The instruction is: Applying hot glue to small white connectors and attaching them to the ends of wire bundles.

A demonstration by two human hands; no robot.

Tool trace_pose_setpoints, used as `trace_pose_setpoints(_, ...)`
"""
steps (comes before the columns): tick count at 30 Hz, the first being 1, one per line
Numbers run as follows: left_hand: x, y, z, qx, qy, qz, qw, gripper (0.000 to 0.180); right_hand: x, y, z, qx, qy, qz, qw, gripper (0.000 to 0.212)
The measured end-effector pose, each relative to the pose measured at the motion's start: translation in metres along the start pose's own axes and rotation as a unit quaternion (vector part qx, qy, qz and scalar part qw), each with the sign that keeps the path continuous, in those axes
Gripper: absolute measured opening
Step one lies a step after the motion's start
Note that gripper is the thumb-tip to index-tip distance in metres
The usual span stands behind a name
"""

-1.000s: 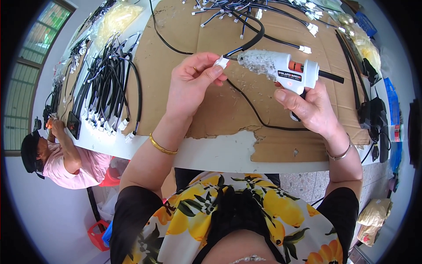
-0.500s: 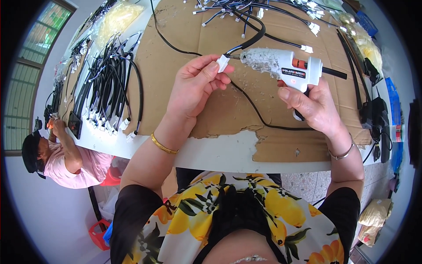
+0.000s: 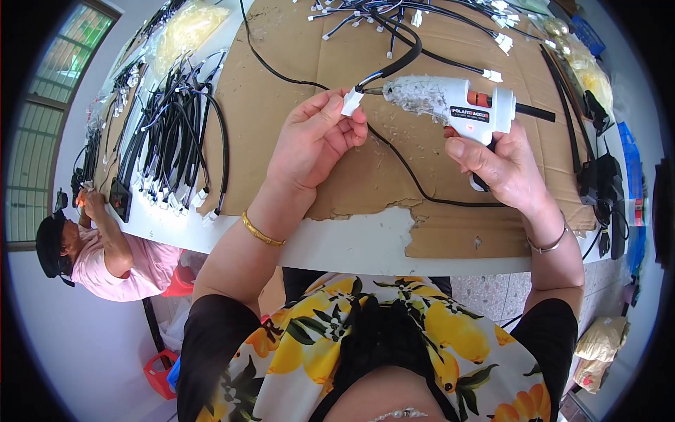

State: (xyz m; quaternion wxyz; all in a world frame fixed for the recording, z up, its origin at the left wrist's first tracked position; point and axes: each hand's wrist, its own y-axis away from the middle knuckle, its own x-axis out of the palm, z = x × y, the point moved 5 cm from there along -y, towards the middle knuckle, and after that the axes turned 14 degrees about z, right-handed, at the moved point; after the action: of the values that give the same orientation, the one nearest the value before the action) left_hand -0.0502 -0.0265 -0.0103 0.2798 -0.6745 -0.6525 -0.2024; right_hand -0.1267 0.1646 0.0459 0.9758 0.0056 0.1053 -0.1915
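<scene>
Between the thumb and fingers of my left hand (image 3: 316, 133) is a white plug connector (image 3: 352, 103) on the end of a black-sleeved wire harness (image 3: 402, 62). Thin wires run into the connector's far end. My right hand (image 3: 503, 165) is wrapped round the handle of a white hot glue gun (image 3: 450, 104), its nose pointing left. The gun's tip sits at the wires where they enter the connector; whether it touches them I cannot tell. A black glue stick (image 3: 536, 112) sticks out of the gun's back, and dried glue strings coat its front.
Brown cardboard (image 3: 295, 56) covers the white table (image 3: 330, 246). Bundled harnesses (image 3: 179, 133) lie at left, more harnesses (image 3: 394, 14) at the far side. A black cord (image 3: 415, 183) crosses the cardboard. Black power adapters (image 3: 605, 186) stand right. Another person (image 3: 116, 257) works at far left.
My left hand has turned the connector slightly and shifted it a little to the left. The glue gun has stayed almost in place.
</scene>
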Motion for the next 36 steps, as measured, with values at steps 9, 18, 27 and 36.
trace_pose_setpoints(9, 0.0013, -0.0004, 0.0012, -0.006, 0.001, 0.022, 1.000, 0.024, 0.0001, -0.0002, -0.0039, -0.010, -0.036, 0.003, 0.999, 0.021)
trace_pose_setpoints(18, -0.0005, -0.0010, 0.0013, -0.011, 0.005, 0.022, 1.000, 0.021, 0.0016, 0.0003, 0.0030, -0.011, -0.023, -0.012, 1.000, 0.021)
trace_pose_setpoints(27, -0.0009, -0.0013, 0.0010, -0.011, -0.001, 0.036, 0.999, 0.021, 0.0015, 0.0004, 0.0001, 0.008, -0.025, 0.002, 1.000, 0.021)
trace_pose_setpoints(36, 0.0003, -0.0005, 0.0013, -0.014, 0.010, 0.037, 0.999, 0.021, 0.0017, 0.0001, 0.0028, -0.028, -0.018, 0.002, 0.999, 0.021)
